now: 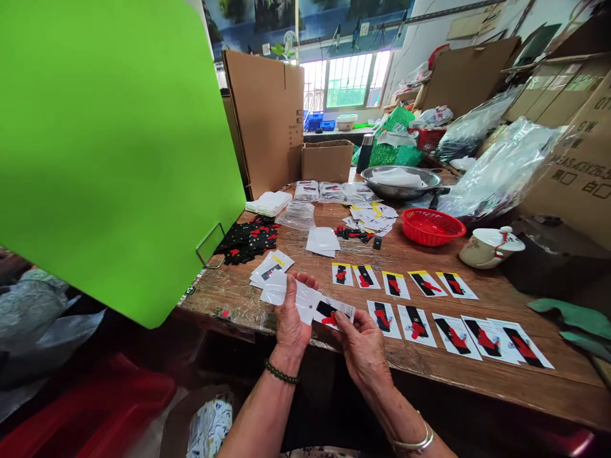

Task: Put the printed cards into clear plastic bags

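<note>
Sliding the card [334,312] squarely into the clear bag [291,296]: left hand [290,321] pinches the bag, right hand [363,346] fingertips pinch the card beside it.

Left hand [291,315]: raised from a bare forearm entering at bottom centre, back of the hand toward the camera; fingers [305,280] curled over, tips showing above the knuckles, closed in a grip. Dark bead bracelet at the wrist.

Right hand [363,346]: just beside the left, back up, forearm entering from bottom right; thumb and forefinger [344,317] pinched together, pointing toward the left fingers, remaining fingers folded beneath. Silver bangle at the wrist.
</note>
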{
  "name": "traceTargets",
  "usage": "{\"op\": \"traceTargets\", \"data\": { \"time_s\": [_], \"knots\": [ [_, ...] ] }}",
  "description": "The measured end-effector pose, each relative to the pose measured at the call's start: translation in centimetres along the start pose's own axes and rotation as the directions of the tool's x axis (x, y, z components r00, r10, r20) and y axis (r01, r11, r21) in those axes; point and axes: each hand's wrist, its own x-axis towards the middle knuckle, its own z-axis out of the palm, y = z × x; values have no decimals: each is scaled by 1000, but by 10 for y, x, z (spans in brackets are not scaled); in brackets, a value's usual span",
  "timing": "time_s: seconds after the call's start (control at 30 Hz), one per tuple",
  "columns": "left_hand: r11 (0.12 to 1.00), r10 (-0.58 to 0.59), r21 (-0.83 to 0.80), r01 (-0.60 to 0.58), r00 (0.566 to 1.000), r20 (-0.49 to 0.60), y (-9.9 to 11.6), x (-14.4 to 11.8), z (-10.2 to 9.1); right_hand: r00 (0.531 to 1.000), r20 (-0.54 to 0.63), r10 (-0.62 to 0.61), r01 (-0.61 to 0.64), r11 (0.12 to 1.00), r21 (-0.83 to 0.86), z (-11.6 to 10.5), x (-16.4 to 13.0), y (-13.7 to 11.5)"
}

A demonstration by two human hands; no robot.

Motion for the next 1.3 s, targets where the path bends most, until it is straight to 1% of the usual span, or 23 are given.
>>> {"op": "traceTargets", "data": {
  "time_s": [0.17,0.4,0.57,0.87,0.97,1.07,1.3],
  "knots": [
    [1000,18,5,-18,1000,-8,-2,0,0,1000,8,13,-14,999,35,4,-2,-2],
    [998,59,28,-59,998,23,-4,2,-1,999,38,15,-18,997,80,7,-6,-2],
    [994,103,31,-104,994,27,-4,3,-1,1000,-1,-5,5,997,81,10,-7,-3],
    [994,106,27,-107,994,28,-5,6,-3,998,63,1,-8,994,108,8,-11,-5],
    [995,99,18,-100,995,23,-4,6,-3,996,84,32,-41,992,117,7,-11,-3],
    [997,80,17,-80,997,21,-4,5,-3,989,124,86,-102,987,127,6,-10,-1],
    [997,83,9,-83,996,40,-4,2,-3,954,175,245,-269,955,125,2,-5,2]
  ]
}}
